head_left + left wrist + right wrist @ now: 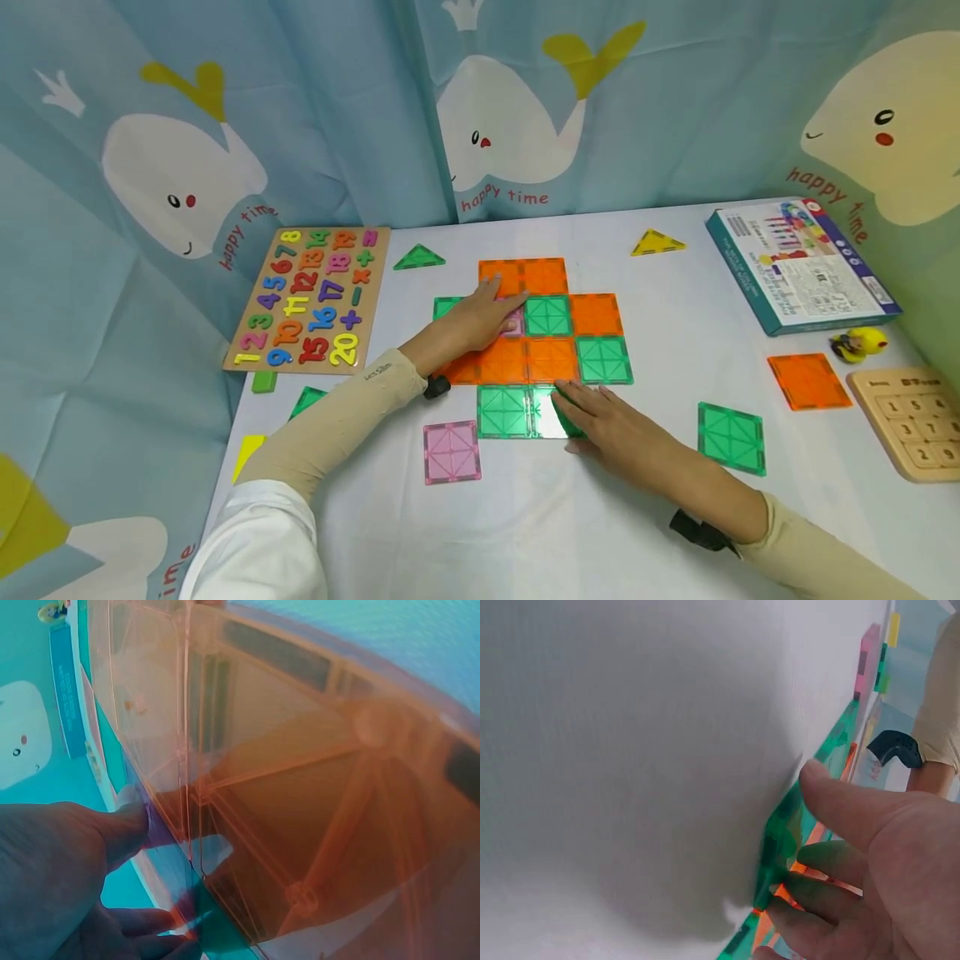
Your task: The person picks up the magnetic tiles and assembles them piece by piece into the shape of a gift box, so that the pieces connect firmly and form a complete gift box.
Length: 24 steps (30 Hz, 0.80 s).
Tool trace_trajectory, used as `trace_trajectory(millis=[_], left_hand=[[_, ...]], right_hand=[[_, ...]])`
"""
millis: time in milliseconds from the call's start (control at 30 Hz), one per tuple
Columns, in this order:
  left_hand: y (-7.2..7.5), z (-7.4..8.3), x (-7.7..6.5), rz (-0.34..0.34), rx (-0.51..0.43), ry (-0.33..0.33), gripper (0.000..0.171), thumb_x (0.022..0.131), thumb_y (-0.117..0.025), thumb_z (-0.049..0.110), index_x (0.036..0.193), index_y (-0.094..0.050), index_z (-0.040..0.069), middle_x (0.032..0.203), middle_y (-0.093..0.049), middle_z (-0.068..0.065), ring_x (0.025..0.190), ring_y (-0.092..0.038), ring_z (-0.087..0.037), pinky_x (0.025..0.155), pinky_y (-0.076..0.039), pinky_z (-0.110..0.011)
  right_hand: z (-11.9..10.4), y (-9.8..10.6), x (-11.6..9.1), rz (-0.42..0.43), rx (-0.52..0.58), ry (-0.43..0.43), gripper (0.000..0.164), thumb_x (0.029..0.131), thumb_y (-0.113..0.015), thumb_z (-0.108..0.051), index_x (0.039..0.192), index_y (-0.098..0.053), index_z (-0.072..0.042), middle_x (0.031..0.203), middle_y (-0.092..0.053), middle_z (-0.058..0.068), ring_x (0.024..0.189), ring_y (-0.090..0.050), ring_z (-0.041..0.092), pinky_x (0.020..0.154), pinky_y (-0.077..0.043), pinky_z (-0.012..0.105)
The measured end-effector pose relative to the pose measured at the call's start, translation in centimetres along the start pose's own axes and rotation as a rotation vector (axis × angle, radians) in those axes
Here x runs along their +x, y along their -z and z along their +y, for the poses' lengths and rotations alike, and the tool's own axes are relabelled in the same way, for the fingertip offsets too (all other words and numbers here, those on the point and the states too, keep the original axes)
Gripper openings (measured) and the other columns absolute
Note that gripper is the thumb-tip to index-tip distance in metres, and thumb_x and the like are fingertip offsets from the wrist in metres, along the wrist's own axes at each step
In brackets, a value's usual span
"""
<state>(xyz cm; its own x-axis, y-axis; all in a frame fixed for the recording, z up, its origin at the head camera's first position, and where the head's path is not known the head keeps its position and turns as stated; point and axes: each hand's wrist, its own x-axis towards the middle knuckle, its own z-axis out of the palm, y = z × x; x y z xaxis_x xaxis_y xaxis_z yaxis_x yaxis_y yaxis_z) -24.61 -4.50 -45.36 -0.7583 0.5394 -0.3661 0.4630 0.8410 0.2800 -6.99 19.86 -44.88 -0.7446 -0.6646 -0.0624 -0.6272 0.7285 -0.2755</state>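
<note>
Flat translucent square tiles lie edge to edge in a block mid-table. My left hand (476,321) rests on it with fingers spread, partly covering a pink tile (514,323); the left wrist view shows its thumb (131,829) at that tile's edge. Orange tiles (552,361) and green tiles (547,315) surround it. At the block's near right corner, my right hand (618,433) holds a green tile (780,836) between thumb and fingers, and its fingers hide part of it. Beside that one lies another green tile (504,412) of the near row.
A loose pink tile (452,452) lies in front. Off to the right are a green tile (732,438), an orange tile (810,382), a toy figure (858,343), a wooden number board (911,421) and a box (806,262). A number puzzle (300,300) is at left; green (418,257) and yellow (657,243) triangles lie behind.
</note>
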Motion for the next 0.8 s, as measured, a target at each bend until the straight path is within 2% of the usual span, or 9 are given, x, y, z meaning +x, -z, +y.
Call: trace_trajectory(millis=[133,267,433,533,600,667,800], left_hand=[[0.1,0.0,-0.1,0.003,0.012,-0.005,0.063,0.113,-0.043,0.044,0.17,-0.019,0.034,0.176,-0.004,-0.022,0.163,-0.008,-0.039,0.126,-0.031,-0.054],[0.1,0.1,-0.1,0.008,0.011,-0.005,0.063,0.112,-0.044,0.043,0.17,-0.02,0.033,0.176,-0.005,-0.022,0.163,-0.009,-0.04,0.126,-0.031,-0.054],[-0.4,-0.1,-0.2,0.073,-0.027,-0.033,0.061,0.112,-0.048,0.039,0.169,-0.029,0.029,0.175,-0.012,-0.022,0.162,-0.015,-0.039,0.127,-0.03,-0.053],[-0.8,-0.3,-0.8,0.087,-0.017,-0.07,0.06,0.112,-0.05,0.037,0.168,-0.032,0.023,0.174,-0.017,-0.022,0.161,-0.021,-0.038,0.128,-0.029,-0.051],[-1.1,-0.4,-1.9,0.064,-0.018,-0.093,0.062,0.112,-0.051,0.037,0.168,-0.031,0.02,0.174,-0.018,-0.022,0.161,-0.022,-0.037,0.129,-0.027,-0.049],[-1.3,-0.7,-3.8,0.015,-0.037,-0.096,0.069,0.11,-0.056,0.041,0.169,-0.028,0.018,0.176,-0.013,-0.02,0.162,-0.018,-0.036,0.13,-0.024,-0.049],[-2.2,-1.4,-8.4,-0.084,-0.092,-0.033,0.099,0.097,-0.07,0.055,0.171,-0.017,0.017,0.178,0.003,-0.015,0.165,0.0,-0.035,0.132,-0.014,-0.052]], right_hand=[[-0.2,0.5,0.5,-0.02,-0.002,0.01,0.075,0.099,-0.074,-0.034,0.157,-0.045,0.003,0.162,-0.044,0.025,0.149,-0.044,0.042,0.119,-0.037,0.06],[-0.7,0.4,2.0,-0.067,-0.04,0.03,0.077,0.1,-0.072,-0.04,0.157,-0.045,0.004,0.164,-0.04,0.026,0.151,-0.041,0.044,0.121,-0.036,0.057],[-1.1,0.3,4.6,-0.11,-0.052,0.031,0.079,0.102,-0.069,-0.043,0.159,-0.041,0.004,0.168,-0.033,0.027,0.153,-0.036,0.045,0.121,-0.036,0.059],[-1.0,0.3,5.8,-0.144,-0.024,0.011,0.079,0.103,-0.068,-0.041,0.161,-0.038,0.004,0.17,-0.028,0.027,0.155,-0.032,0.045,0.122,-0.035,0.059],[-0.9,0.3,6.1,-0.173,-0.006,-0.005,0.08,0.103,-0.068,-0.041,0.161,-0.036,0.004,0.171,-0.025,0.026,0.157,-0.029,0.045,0.123,-0.034,0.059],[-0.8,0.3,6.2,-0.189,0.012,-0.014,0.081,0.103,-0.068,-0.041,0.162,-0.034,0.004,0.171,-0.024,0.027,0.157,-0.029,0.045,0.123,-0.034,0.059],[-0.7,0.2,6.3,-0.181,0.036,0.0,0.081,0.103,-0.068,-0.04,0.162,-0.033,0.004,0.171,-0.024,0.027,0.156,-0.029,0.047,0.122,-0.034,0.06]])
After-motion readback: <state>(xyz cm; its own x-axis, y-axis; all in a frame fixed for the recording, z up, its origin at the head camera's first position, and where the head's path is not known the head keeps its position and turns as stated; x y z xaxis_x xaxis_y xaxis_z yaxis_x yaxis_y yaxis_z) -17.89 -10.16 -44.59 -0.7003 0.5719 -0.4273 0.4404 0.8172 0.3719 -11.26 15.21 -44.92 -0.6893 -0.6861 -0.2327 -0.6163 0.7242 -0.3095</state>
